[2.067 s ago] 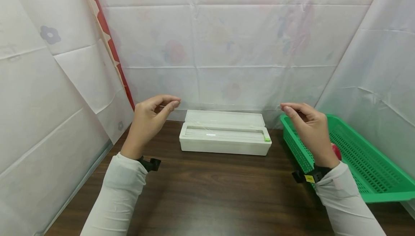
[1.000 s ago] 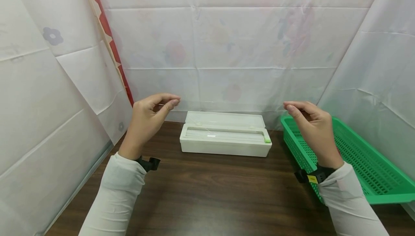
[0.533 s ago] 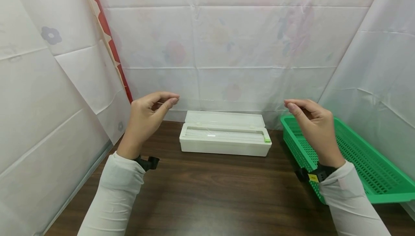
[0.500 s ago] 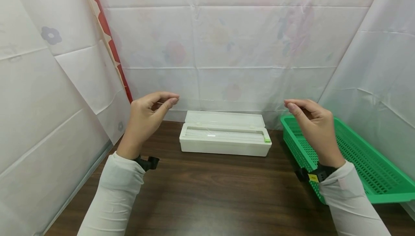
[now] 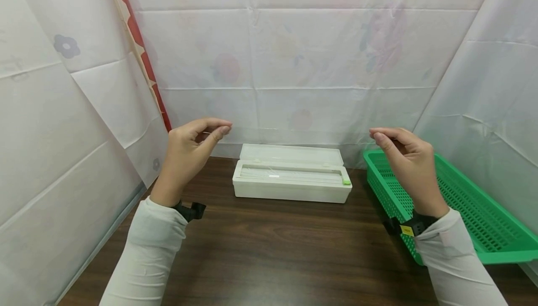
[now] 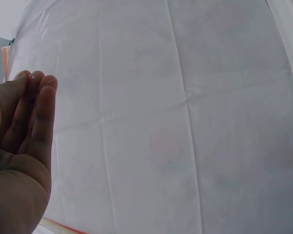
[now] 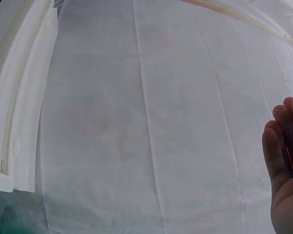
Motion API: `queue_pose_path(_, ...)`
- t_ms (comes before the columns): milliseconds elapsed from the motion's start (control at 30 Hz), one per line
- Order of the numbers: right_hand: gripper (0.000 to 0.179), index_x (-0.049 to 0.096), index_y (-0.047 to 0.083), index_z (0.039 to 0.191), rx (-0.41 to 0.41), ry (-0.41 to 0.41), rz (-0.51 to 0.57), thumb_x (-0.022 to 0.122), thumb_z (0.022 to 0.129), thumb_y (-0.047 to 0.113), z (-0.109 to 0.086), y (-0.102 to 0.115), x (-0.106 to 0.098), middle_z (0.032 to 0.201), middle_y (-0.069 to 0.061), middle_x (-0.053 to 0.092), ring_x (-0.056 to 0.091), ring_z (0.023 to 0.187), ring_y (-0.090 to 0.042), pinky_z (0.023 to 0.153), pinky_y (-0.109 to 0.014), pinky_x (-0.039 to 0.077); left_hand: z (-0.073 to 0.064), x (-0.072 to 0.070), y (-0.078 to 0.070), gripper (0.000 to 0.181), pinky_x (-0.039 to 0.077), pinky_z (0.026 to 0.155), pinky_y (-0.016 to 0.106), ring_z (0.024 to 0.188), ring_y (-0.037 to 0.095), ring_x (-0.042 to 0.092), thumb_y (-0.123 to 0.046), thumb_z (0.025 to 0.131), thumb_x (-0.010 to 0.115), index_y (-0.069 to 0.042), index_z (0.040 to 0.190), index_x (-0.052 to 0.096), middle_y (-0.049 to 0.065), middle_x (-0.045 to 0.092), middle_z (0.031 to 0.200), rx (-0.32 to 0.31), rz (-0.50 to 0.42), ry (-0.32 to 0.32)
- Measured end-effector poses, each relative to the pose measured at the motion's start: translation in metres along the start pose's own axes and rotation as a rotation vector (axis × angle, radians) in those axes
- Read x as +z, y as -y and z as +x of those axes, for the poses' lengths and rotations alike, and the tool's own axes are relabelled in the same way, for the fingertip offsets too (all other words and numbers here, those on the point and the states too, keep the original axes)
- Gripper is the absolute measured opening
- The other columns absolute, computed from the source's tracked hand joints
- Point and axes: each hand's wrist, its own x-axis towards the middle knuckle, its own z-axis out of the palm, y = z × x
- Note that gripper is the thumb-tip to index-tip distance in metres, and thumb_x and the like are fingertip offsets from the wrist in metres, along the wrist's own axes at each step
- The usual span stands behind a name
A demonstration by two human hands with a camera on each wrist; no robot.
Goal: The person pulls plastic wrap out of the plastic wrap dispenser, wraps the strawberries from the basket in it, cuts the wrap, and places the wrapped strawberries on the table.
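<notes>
Thumb and fingertips of my left hand (image 5: 191, 154) pinch one end of a sheet of clear cling film (image 5: 269, 129), raised to the left of a white dispenser box. The right hand (image 5: 405, 156) pinches the other end, at about the same height, in front of the green basket. Between the hands the film shows only as a faint edge and slight sheen. It runs down toward the cling film dispenser (image 5: 290, 192), whose lid (image 5: 292, 154) stands raised at the back. A green slide cutter (image 5: 346, 182) sits at the right end of its front rail.
A green perforated basket (image 5: 504, 255) stands at the right, partly behind the right forearm. The dark wooden table (image 5: 273, 245) stretches in front of the dispenser. White patterned sheets (image 5: 311, 53) enclose the back and both sides.
Both hands have risen slightly and drawn a little farther apart, the film edge rising with them. The right wrist now hides a red thing seen in the basket earlier. The dispenser stays put.
</notes>
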Motion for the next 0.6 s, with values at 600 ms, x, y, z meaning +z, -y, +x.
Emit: queue_pose_path(600,0.021,0.073,0.001,0.117,-0.020,0.000,0.003,0.063,0.099,0.003,0.0024,0.0026,-0.0041,0.114,-0.010,0.071,0.066,0.102,-0.013,0.083,-0.017,0.051,0.0035,-0.0035,-0.0039,0.013,0.051,0.073,0.016,0.083,0.010,0.068,-0.010,0.092,0.074,-0.009,0.103,0.079,-0.002,0.075,0.098,0.032,0.028,-0.001)
